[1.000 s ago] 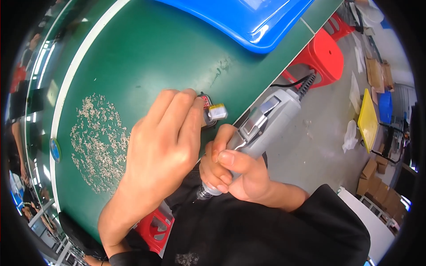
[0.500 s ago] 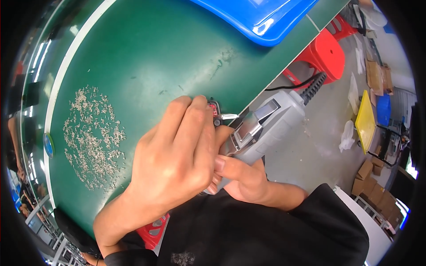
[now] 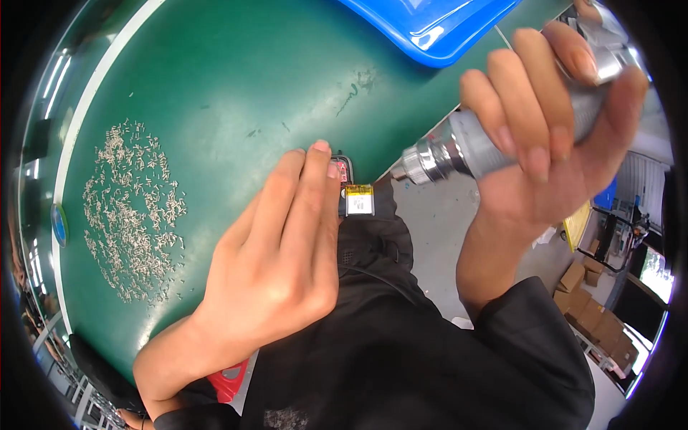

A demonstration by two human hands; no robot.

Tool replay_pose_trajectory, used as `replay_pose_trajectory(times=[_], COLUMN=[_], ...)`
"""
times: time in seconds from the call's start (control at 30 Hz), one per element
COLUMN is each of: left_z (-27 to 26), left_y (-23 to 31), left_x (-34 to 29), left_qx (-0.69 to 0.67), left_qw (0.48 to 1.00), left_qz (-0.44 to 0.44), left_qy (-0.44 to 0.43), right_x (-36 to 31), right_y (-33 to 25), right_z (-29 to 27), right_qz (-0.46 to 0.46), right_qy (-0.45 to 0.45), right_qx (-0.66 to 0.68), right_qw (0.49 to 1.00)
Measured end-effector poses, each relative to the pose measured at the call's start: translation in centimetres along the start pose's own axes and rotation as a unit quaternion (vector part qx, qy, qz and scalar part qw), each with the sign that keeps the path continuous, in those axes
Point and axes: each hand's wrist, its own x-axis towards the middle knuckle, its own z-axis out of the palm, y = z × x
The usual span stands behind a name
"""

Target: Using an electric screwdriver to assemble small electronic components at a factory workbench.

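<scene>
At the green table's right edge, my left hand (image 3: 272, 258) holds down a small black-cased device (image 3: 347, 162) with a red circuit board inside. Its fingers lie over the case and hide much of it. A small silver battery pouch (image 3: 360, 201) with yellow tape sticks out from the device toward me. My right hand (image 3: 545, 136), raised at the right, is wrapped around a grey electric screwdriver (image 3: 469, 147). The screwdriver's metal nose (image 3: 421, 163) points left and its tip comes near the device; whether they touch I cannot tell.
Many tiny silver screws (image 3: 136, 222) lie scattered on the left part of the green table (image 3: 215, 79). A blue tray (image 3: 430, 32) sits at the far side. Beyond the right edge are grey floor, cardboard boxes (image 3: 588, 301) and a yellow panel (image 3: 575, 226).
My right hand has swung the screwdriver up and to the right, turning its nose toward the device. The battery pouch now shows fully. My left hand stays on the device.
</scene>
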Motion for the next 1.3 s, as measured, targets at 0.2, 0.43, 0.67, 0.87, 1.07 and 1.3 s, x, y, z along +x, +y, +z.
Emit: replay_pose_trajectory(times=[0.2, 0.43, 0.67, 0.87, 1.07, 1.3], left_z=[0.1, 0.5, 0.4, 0.5, 0.2, -1.7], left_y=[-0.2, -0.6, -0.5, -0.3, -0.2, -0.3], left_x=[0.2, 0.3, 0.0, 0.2, 0.6, -1.0], left_qx=[-0.002, -0.008, -0.026, -0.036, -0.047, -0.05], left_qw=[1.0, 0.999, 0.999, 0.999, 0.999, 0.998], left_qz=[0.011, 0.017, 0.02, 0.011, -0.019, 0.002], left_qy=[0.005, 0.031, 0.031, 0.039, 0.017, -0.031], right_x=[1.2, 2.6, 3.7, 4.9, 5.7, 3.5], right_y=[1.3, 2.4, 3.2, 2.8, 3.1, 3.5], right_z=[-0.2, -1.0, -1.6, -2.3, -1.4, 2.3], right_qz=[0.021, 0.043, 0.063, 0.071, 0.069, 0.095], right_qy=[-0.065, -0.155, -0.253, -0.343, -0.422, -0.216], right_qx=[0.003, 0.008, 0.014, 0.019, 0.016, -0.038], right_qw=[0.998, 0.987, 0.965, 0.937, 0.904, 0.971])
